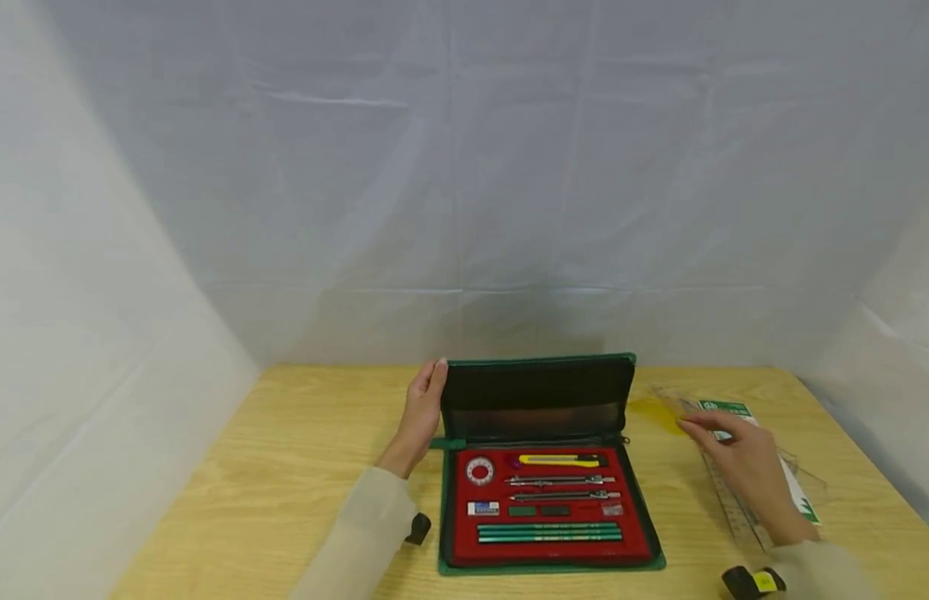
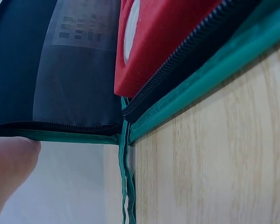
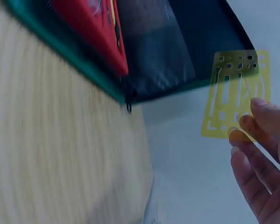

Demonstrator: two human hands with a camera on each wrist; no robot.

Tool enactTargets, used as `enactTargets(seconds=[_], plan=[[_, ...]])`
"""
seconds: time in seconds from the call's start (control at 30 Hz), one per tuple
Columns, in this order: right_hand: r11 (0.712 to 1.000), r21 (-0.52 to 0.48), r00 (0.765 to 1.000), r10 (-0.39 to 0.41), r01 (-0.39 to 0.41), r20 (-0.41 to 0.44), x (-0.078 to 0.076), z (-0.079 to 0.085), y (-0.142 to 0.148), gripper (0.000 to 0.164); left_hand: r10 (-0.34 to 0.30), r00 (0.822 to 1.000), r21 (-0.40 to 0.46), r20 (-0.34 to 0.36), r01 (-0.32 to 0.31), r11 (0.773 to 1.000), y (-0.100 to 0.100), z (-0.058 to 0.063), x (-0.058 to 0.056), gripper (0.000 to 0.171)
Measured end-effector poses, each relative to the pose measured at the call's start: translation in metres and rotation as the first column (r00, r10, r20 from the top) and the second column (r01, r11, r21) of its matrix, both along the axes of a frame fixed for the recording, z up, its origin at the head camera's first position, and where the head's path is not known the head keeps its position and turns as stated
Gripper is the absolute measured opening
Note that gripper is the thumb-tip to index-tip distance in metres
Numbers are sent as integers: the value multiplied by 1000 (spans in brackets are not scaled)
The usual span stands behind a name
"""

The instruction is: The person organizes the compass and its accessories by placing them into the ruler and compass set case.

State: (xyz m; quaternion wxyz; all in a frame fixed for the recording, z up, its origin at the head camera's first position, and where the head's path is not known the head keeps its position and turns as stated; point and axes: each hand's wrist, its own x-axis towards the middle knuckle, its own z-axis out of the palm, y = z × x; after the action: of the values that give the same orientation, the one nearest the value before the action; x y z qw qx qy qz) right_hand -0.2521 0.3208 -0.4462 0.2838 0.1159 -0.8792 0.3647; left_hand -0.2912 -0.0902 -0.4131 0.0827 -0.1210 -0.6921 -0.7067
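A green zip case (image 1: 443,533) lies open on the table, its dark lid (image 1: 535,387) tilted up. Its red insert (image 1: 634,521) holds a white ring (image 1: 480,471), a yellow cutter (image 1: 557,460), two metal drawing instruments (image 1: 560,480), an eraser (image 1: 482,507) and green pencils (image 1: 550,532). My left hand (image 1: 419,417) grips the lid's left edge, the thumb on its inner side in the left wrist view. To the right of the lid, my right hand (image 1: 741,458) pinches a thin yellow stencil (image 3: 228,108) with cut-out slots between thumb and fingers.
Clear plastic rulers (image 1: 722,500) and a white-and-green sheet (image 1: 805,500) lie on the table (image 1: 314,450) beneath and beside my right hand. A green strap (image 1: 447,444) sticks out left of the case's hinge. Pale sheeting (image 1: 449,208) hangs behind and at both sides.
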Motion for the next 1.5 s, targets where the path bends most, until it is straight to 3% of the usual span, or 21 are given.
enactTargets(seconds=[0.27,0.43,0.57,0.7,0.83,1.1,1.27,1.5], plan=[[991,37,991,132,-132,-2,-5,18,-43,16,42,999,25,-9,-41,999,0,-18,-14,37],[976,116,983,183,-182,1,-12,27,-65,19,56,998,18,-35,-56,998,0,-19,-15,40],[955,218,970,226,-203,-87,-20,33,-83,20,50,998,26,-43,-49,998,-1,-19,-15,43],[931,292,935,287,-221,-208,-27,36,-99,20,46,999,11,-9,-46,999,-2,-19,-13,49],[925,324,925,287,-199,-250,-32,35,-110,17,22,1000,6,20,-22,1000,-1,-16,-10,51],[891,432,964,220,-137,-148,-37,26,-125,17,12,1000,-23,15,-11,1000,1,3,6,45],[872,464,974,214,-154,-79,-38,21,-131,19,17,1000,-16,-4,-17,1000,1,4,7,40],[874,450,979,202,-182,5,-38,13,-134,18,22,999,-11,28,-21,1000,1,-1,4,47]])
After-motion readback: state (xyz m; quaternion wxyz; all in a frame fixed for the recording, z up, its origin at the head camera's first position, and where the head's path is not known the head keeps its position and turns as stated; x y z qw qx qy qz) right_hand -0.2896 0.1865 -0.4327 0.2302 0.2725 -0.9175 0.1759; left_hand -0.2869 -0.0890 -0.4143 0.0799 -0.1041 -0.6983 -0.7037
